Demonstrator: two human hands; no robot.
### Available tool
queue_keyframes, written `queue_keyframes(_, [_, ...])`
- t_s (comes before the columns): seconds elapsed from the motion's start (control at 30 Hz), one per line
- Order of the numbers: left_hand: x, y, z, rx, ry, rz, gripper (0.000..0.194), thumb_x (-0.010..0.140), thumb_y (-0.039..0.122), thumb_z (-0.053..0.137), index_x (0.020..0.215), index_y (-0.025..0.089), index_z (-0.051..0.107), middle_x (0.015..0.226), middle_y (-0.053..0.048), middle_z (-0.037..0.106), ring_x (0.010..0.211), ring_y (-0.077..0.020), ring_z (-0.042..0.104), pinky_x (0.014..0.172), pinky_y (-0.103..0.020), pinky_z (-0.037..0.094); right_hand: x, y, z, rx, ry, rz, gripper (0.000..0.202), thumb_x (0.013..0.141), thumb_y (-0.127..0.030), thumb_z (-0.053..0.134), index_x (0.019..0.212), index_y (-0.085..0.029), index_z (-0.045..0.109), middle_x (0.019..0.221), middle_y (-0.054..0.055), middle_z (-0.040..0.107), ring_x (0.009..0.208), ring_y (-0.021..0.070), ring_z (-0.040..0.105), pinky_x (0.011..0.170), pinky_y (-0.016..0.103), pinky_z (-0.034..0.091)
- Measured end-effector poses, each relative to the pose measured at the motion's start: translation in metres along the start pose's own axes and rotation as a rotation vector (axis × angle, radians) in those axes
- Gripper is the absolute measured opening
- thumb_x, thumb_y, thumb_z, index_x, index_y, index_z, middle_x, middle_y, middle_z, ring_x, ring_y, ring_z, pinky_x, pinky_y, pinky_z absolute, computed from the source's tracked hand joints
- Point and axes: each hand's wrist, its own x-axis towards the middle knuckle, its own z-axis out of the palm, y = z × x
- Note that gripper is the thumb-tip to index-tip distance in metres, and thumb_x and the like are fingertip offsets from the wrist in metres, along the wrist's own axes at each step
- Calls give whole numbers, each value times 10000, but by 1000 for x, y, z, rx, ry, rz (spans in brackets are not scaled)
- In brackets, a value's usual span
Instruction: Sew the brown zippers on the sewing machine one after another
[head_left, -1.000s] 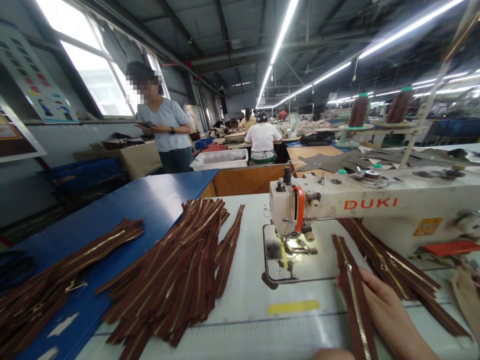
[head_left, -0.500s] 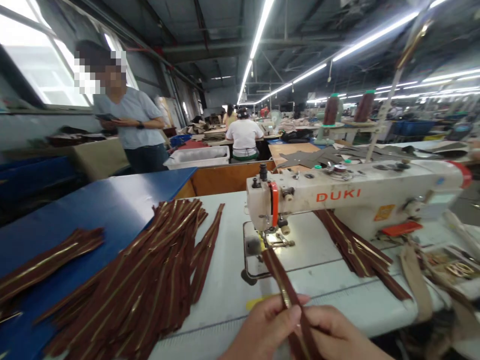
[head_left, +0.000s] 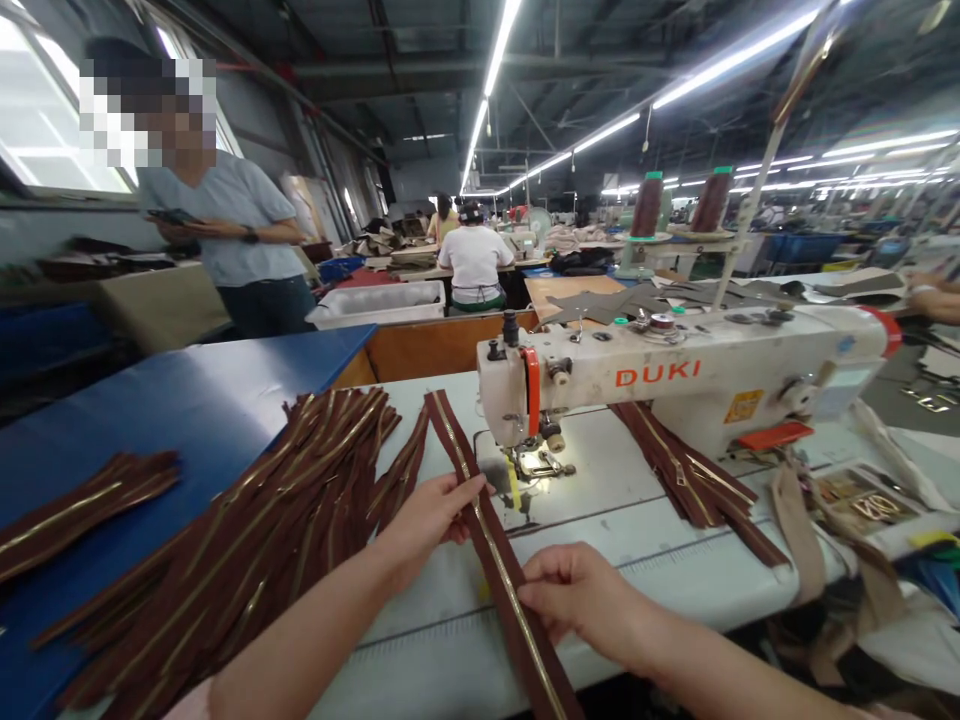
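Note:
A long brown zipper strip [head_left: 495,545] with gold teeth runs diagonally in front of the sewing machine [head_left: 675,370]. My left hand [head_left: 431,520] pinches it near its upper part, left of the needle area. Lower down, my right hand [head_left: 574,600] grips the strip's right edge between thumb and fingers. The strip's lower end leaves the picture at the bottom. A large pile of similar brown zippers [head_left: 247,540] lies left of my left hand. More zippers [head_left: 686,470] lie under the machine arm, to the right.
Another zipper bundle [head_left: 82,505] rests on the blue table surface [head_left: 247,380]. At the right are a tray of metal parts [head_left: 862,500] and beige straps [head_left: 799,540]. A person in light blue [head_left: 232,220] stands at the left; another in white [head_left: 474,262] sits ahead.
The zipper strip has moved left, away from the needle area, and is now stretched out. My hands, close together before, have spread apart, the left one farther forward. The view has shifted slightly.

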Motion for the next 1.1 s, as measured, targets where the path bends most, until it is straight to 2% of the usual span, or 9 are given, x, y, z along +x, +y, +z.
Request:
queue_keyframes(0.17, [47, 7, 2, 50, 10, 109, 403, 580, 515, 756, 690, 154, 615, 678, -39, 649, 611, -168, 598, 581, -277, 474, 24, -14, -9, -538, 211, -194, 178, 747, -235, 641, 581, -175, 616, 509, -50, 548, 515, 95, 475, 511, 209, 333])
queue_keyframes(0.33, [77, 10, 0, 219, 154, 296, 321, 665, 432, 705, 772, 151, 595, 822, -79, 674, 829, -247, 647, 772, -373, 505, 41, -33, -17, -1002, 377, -258, 154, 791, -245, 640, 648, -194, 664, 657, -13, 648, 639, 132, 546, 583, 231, 324])
queue_keyframes(0.43, [65, -1, 1, 352, 249, 417, 261, 746, 324, 622, 915, 125, 605, 1025, -118, 657, 1067, -320, 578, 960, -487, 413, 45, -32, -20, -1090, 388, -290, 160, 814, -265, 625, 673, -201, 666, 713, 3, 673, 686, 148, 574, 599, 240, 324])
queue_keyframes(0.5, [47, -12, 7, 426, 240, 495, 256, 771, 267, 580, 994, 145, 613, 1129, -109, 636, 1162, -312, 522, 1050, -506, 337, 48, -30, -22, -1106, 377, -293, 148, 825, -273, 618, 702, -208, 668, 733, 1, 682, 698, 151, 586, 607, 242, 329])
queue_keyframes(0.6, [22, -28, 18, 686, 77, 703, 290, 859, 223, 465, 1109, 179, 605, 1228, -91, 615, 1202, -243, 513, 1079, -453, 354, 51, -30, -24, -1120, 364, -284, 136, 839, -285, 608, 741, -212, 669, 772, 3, 697, 709, 152, 598, 618, 246, 333])
queue_keyframes(0.7, [14, -39, 26, 1052, -66, 903, 361, 916, 140, 313, 1142, 130, 594, 1224, -126, 623, 1239, -222, 496, 1056, -422, 400, 53, -31, -26, -1141, 354, -289, 126, 843, -257, 599, 745, -201, 656, 800, 15, 701, 732, 155, 604, 632, 248, 339])
queue_keyframes(0.8, [16, -43, 29, 1162, -45, 921, 360, 927, 132, 305, 1115, 105, 611, 1201, -148, 636, 1245, -235, 496, 1060, -422, 395, 51, -31, -26, -1158, 360, -313, 97, 836, -207, 596, 754, -190, 644, 805, 23, 689, 745, 157, 598, 649, 247, 352])
queue_keyframes(0.9, [18, -43, 30, 1125, 25, 864, 359, 947, 176, 308, 1169, 107, 581, 1248, -149, 607, 1230, -235, 510, 1048, -429, 412, 47, -29, -26, -1166, 363, -361, 89, 848, -173, 574, 792, -179, 643, 822, 35, 676, 772, 163, 593, 683, 250, 375])
queue_keyframes(1.1, [14, -41, 31, 1050, 61, 783, 325, 940, 227, 378, 1185, 128, 567, 1267, -142, 581, 1202, -236, 531, 1039, -421, 428, 45, -27, -26, -1166, 340, -451, 195, 890, -143, 490, 962, -161, 671, 961, 74, 663, 936, 186, 587, 810, 267, 415])
